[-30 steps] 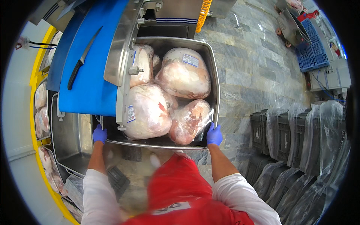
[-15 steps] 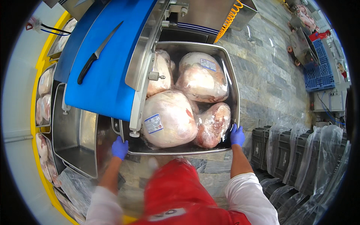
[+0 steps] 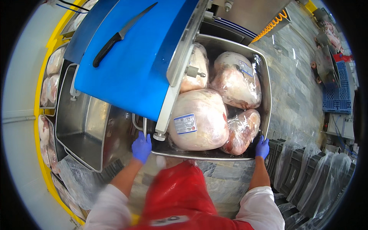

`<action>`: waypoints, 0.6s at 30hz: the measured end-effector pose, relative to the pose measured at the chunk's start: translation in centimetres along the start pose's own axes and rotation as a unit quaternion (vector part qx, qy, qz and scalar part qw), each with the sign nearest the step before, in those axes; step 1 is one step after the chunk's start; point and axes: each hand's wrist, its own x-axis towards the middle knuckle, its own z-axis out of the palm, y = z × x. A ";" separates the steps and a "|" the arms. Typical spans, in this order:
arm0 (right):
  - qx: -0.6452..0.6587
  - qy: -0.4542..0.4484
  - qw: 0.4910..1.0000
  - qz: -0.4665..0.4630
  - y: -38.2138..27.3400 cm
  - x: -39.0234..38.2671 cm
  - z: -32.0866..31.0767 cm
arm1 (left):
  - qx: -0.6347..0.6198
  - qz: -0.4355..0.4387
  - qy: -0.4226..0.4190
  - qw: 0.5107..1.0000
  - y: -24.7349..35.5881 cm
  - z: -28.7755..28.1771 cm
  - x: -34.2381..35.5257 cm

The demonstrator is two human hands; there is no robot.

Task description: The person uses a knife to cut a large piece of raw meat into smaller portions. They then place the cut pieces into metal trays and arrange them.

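A deep steel tub (image 3: 269, 96) stands in front of me, holding several large pieces of meat (image 3: 199, 136) in clear plastic, some bearing white and blue labels. My left hand (image 3: 142, 148), in a blue glove, is closed on the tub's near left corner, beside a bent metal handle. At the near right corner my right hand (image 3: 262, 148), also blue-gloved, has its fingers wrapped over the rim. The tub's left part lies under the metal side frame (image 3: 180, 76) of a blue conveyor belt (image 3: 130, 82). On that belt lies a black-handled knife (image 3: 122, 36).
Left of my left hand sits another steel tub (image 3: 82, 142), beneath the belt's end. Dark crates (image 3: 306, 168) with plastic sheeting stand at the right. Trays of meat (image 3: 50, 90) line the left wall. Blue crates (image 3: 337, 92) and an orange coiled hose (image 3: 270, 26) are farther off.
Belt, knife, tub and hands all appear farther right in the picture, as the view has shifted. Both hands keep their hold on the tub's near corners.
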 end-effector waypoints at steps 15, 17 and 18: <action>0.020 -0.008 0.996 0.088 1.0 -7.4 0.3 | 0.061 0.093 0.070 0.991 -1.0 -0.6 7.5; 0.033 -0.017 0.995 0.092 0.5 -7.2 -0.5 | 0.043 0.052 0.026 0.997 -0.2 -1.3 7.2; 0.037 -0.009 0.996 0.083 0.9 -6.8 -0.2 | -0.009 0.063 0.049 0.997 -1.2 -0.3 6.9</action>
